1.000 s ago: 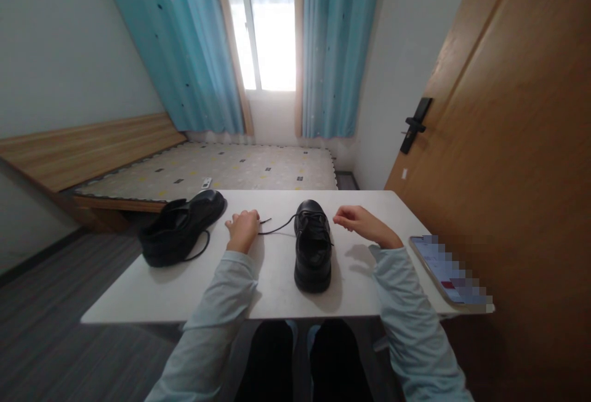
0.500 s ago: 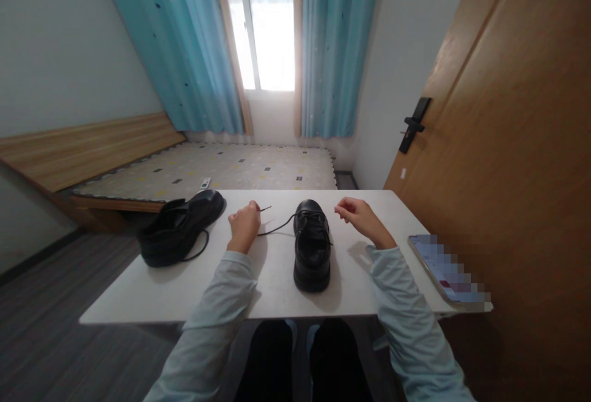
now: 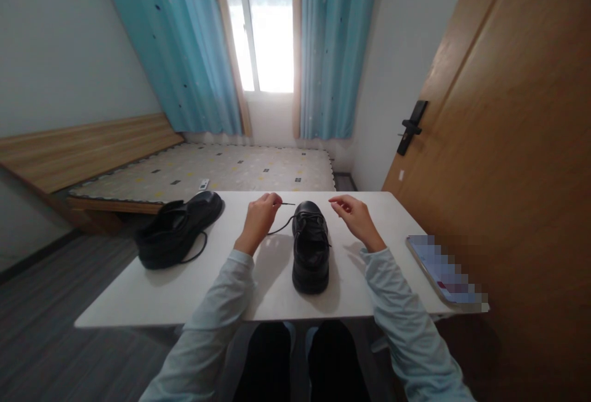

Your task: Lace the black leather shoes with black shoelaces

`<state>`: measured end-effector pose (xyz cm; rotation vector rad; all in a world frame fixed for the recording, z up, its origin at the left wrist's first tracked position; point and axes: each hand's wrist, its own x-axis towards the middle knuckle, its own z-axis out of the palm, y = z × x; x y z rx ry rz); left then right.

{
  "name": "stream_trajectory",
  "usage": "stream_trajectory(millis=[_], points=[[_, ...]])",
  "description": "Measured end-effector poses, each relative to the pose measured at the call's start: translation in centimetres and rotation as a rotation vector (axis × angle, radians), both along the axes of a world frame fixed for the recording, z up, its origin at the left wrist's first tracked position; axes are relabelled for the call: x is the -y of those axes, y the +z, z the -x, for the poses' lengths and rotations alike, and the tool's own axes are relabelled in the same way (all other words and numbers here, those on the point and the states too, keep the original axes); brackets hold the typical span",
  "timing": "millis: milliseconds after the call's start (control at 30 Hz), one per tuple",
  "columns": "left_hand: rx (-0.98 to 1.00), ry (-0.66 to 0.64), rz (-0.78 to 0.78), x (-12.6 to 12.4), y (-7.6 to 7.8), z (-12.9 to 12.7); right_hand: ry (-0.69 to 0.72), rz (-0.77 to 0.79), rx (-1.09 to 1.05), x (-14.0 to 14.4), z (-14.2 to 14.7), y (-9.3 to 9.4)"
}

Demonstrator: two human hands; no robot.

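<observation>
A black lace-up shoe stands upright on the white table, toe pointing away from me. From its left side runs a loose black shoelace. My left hand pinches this lace near its end, and the thin tip sticks out to the right, close to the shoe's toe. On the other side of the shoe, my right hand hovers with bent fingers, index finger and thumb slightly apart, and nothing visible between them. A second black shoe rests at the table's left, its own lace trailing beside it.
At the table's right edge lies a flat tablet-like device, partly pixelated. Beyond the table is a bed with a small white remote on it. A wooden door stands close on the right.
My left hand has moved right and slightly away from me, carrying the lace end toward the shoe's toe. My right hand has shifted slightly left, its fingers a little more extended.
</observation>
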<state>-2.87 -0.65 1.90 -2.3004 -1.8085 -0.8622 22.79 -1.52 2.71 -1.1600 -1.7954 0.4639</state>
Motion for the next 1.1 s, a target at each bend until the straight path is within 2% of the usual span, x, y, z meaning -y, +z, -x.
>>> stream_trajectory(millis=[200,367,500,733,933,1100], points=[[-0.16,-0.148,-0.111,0.3,2.5,-2.9,0.029,-0.133,0.028,0.3,1.0,-0.4],[-0.228,-0.318,-0.252,0.9,4.0,-4.3,0.049,-0.156,0.041,0.6,1.9,-0.6],[-0.264,-0.447,-0.268,1.3,4.7,-4.9,0.05,-0.158,0.05,0.9,2.4,-0.5],[-0.213,-0.505,-0.24,1.1,4.5,-5.4,0.041,-0.056,-0.038,0.9,2.6,-0.5],[-0.103,-0.461,-0.18,0.6,3.7,-5.1,-0.016,0.027,-0.157,0.2,1.8,-0.8],[-0.065,-0.427,-0.183,0.4,3.0,-4.5,0.039,0.222,-0.256,-0.4,1.1,-1.2]])
